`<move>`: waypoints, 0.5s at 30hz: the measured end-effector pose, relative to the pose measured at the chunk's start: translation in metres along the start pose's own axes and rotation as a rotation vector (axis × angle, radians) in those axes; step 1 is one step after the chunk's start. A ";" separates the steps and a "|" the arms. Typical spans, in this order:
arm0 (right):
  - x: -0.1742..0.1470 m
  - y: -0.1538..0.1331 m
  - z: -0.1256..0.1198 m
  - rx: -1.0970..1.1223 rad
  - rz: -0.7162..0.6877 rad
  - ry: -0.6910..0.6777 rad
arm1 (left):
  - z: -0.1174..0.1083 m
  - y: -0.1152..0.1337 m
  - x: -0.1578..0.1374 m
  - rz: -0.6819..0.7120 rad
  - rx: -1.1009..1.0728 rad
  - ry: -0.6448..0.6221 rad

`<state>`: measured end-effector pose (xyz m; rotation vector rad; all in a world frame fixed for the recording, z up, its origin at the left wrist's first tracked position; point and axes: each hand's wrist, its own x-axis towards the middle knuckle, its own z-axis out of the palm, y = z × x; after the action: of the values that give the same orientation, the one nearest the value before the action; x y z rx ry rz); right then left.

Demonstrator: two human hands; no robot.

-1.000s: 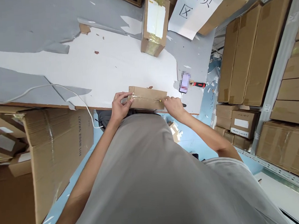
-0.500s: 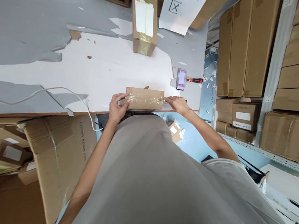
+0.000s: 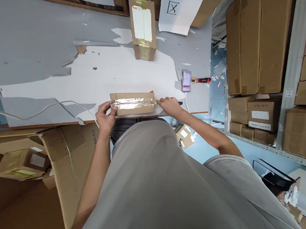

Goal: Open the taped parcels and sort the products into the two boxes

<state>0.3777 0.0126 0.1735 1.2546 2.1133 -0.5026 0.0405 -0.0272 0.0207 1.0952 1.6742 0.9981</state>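
A small cardboard box (image 3: 134, 109) lies lengthwise near the table's front edge, with shiny clear tape along its top. My left hand (image 3: 105, 115) grips its left end, fingers at the far side and thumb on the near part. My right hand (image 3: 171, 107) is closed around a utility knife (image 3: 156, 102); a bit of yellow and a thin tip show in front of the fingers, a dark end behind. The tip meets the tape at the box's right end. Most of the knife is hidden by the hand.
A taped box (image 3: 144, 49) with white labels stands at the back. A phone (image 3: 186, 80) on a cable and a red-black handled tool (image 3: 203, 80) lie to the right. A large open carton (image 3: 76, 174) is at lower left; shelved boxes (image 3: 249, 46) stand on the right.
My view has shifted, and the box and both hands now appear further left in it. My left hand still holds the box's left end; the knife tip remains at its right end.
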 end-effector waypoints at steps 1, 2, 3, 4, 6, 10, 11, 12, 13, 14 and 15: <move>-0.003 0.000 0.001 0.004 0.013 -0.006 | 0.001 -0.001 -0.001 -0.006 0.004 0.006; -0.004 0.001 0.001 0.008 0.027 -0.008 | 0.002 -0.002 -0.002 -0.010 0.006 0.009; -0.005 0.001 0.003 0.012 0.039 -0.006 | 0.003 -0.003 -0.002 -0.009 0.003 0.009; -0.004 0.001 0.005 0.016 0.050 0.002 | 0.003 -0.004 -0.002 -0.002 -0.007 0.009; 0.001 0.004 0.011 0.029 0.067 0.025 | 0.003 -0.007 -0.001 0.020 -0.034 0.004; 0.017 0.015 0.041 0.183 0.047 0.110 | 0.002 -0.008 0.003 0.024 -0.065 -0.001; 0.021 0.016 0.052 0.255 0.042 0.137 | 0.002 -0.007 0.003 0.016 -0.064 0.000; 0.024 0.017 0.064 0.333 0.049 0.166 | 0.002 -0.006 0.003 0.006 -0.061 0.002; 0.027 0.016 0.077 0.405 0.066 0.196 | 0.001 -0.004 0.003 -0.004 -0.059 0.005; 0.029 0.013 0.089 0.472 0.085 0.229 | 0.001 -0.002 0.003 -0.012 -0.059 0.008; 0.031 0.009 0.101 0.536 0.092 0.269 | 0.000 -0.001 0.003 -0.019 -0.061 0.010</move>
<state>0.4070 -0.0236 0.0786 1.7925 2.2018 -0.9485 0.0398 -0.0246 0.0194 1.0348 1.6481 1.0372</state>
